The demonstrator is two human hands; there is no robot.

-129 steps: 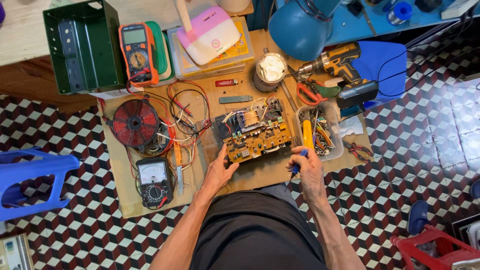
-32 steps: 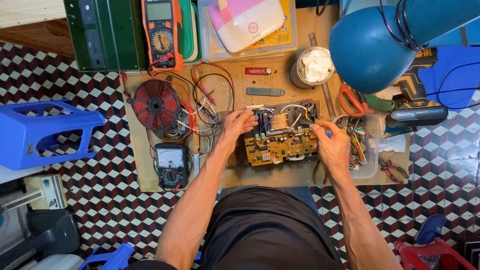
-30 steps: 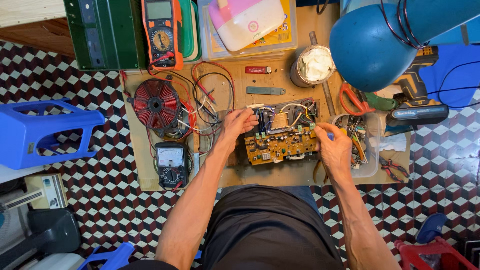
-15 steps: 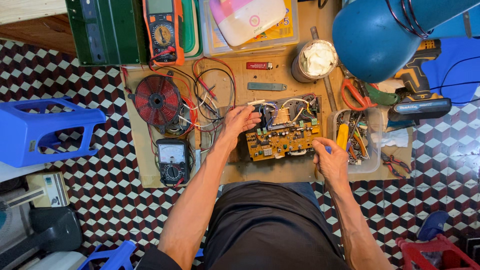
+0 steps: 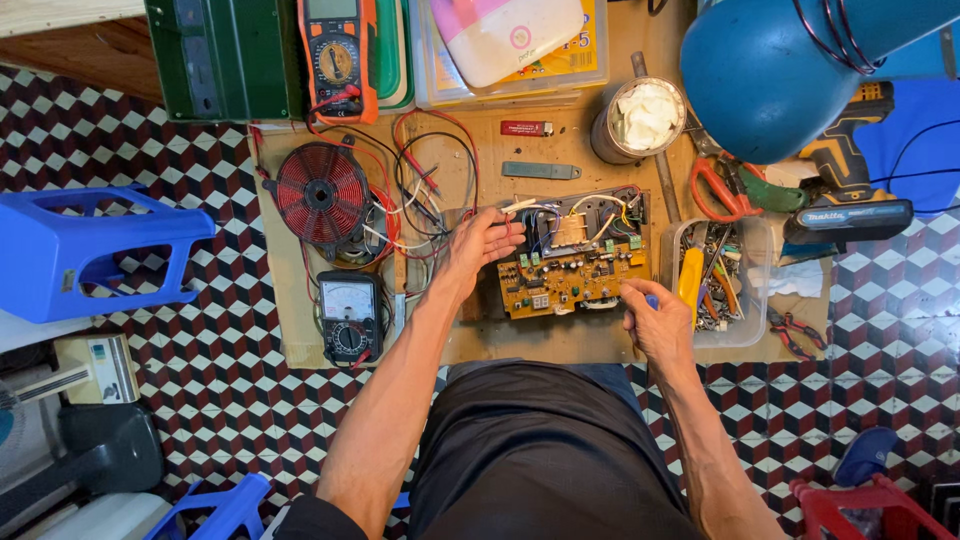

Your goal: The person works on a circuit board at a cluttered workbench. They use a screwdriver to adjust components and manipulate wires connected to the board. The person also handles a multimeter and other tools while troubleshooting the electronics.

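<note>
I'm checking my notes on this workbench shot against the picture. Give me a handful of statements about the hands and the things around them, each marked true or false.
1. The left hand rests at the left edge of the circuit board. True.
2. The right hand is on the cordless drill. False: it is at the board's lower right corner, gripping a blue-and-yellow tool; the drill lies untouched at the far right.
3. The red coil lies left of the board. True.
4. The black analog meter sits above the coil. False: it lies below it, nearer the person.
5. The clear tray of small parts is right of the board. True.
</note>
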